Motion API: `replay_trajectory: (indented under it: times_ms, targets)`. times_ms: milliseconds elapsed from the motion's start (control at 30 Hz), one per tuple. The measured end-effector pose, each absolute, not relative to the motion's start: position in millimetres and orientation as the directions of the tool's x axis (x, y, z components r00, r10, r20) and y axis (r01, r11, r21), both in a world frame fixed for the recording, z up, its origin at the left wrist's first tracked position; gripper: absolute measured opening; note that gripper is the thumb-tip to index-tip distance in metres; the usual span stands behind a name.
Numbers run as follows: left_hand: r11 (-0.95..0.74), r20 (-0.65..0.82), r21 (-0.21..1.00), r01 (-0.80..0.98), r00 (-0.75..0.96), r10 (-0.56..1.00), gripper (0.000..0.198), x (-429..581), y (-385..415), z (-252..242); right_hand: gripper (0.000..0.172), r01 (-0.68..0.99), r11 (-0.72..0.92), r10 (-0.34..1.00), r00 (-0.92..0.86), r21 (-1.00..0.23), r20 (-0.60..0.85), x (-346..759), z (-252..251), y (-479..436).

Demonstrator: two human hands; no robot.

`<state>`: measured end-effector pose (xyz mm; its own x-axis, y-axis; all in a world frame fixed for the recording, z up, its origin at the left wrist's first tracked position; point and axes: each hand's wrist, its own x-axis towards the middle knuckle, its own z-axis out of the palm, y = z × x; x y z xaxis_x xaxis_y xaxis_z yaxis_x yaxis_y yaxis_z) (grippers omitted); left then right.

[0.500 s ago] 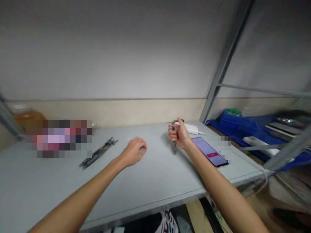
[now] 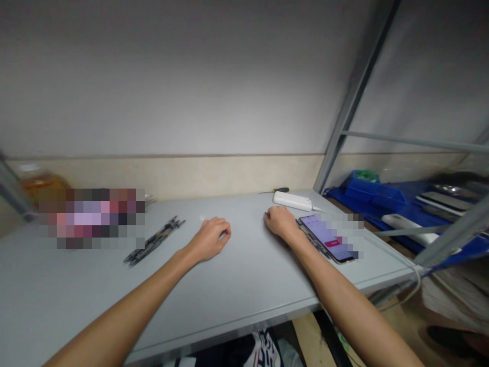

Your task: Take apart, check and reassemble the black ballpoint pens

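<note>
Pens (image 2: 154,241) lie in one slanting bundle on the grey desk (image 2: 244,285), to the left of the person's left hand (image 2: 211,238). This hand rests on the desk top with fingers loosely curled, a small gap between thumb and forefinger, and nothing visible is held. The right hand (image 2: 280,221) is bent into a fist around what seems one pen (image 2: 266,214), of which only the dark end shows. More pens (image 2: 315,242) lie between the right forearm and the smartphone (image 2: 324,235). Farther back are a white power strip (image 2: 292,201) and, behind it, a black-and-yellow screwdriver (image 2: 280,190).
</note>
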<state>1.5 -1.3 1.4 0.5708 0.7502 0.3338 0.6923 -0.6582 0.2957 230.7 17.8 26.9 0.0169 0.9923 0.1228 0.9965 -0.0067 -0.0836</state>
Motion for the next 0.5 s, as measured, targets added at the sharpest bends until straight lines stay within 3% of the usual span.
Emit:
replay_trajectory:
  times_ms: [200,367,500]
  targets:
    - [-0.655,0.331,0.286,0.699,0.57,0.752,0.013,2,-3,3,0.033,0.996,-0.09,0.991,0.089,-0.001,0.101,250,33,24]
    - [-0.65,0.344,0.256,0.716,0.56,0.753,0.014,2,-3,3,0.036,0.992,-0.112,0.991,0.116,-0.057,0.062,256,39,24]
    - [-0.645,0.342,0.252,0.721,0.557,0.757,0.014,2,-2,3,0.035,0.989,-0.122,0.984,0.131,-0.086,0.117,261,41,24]
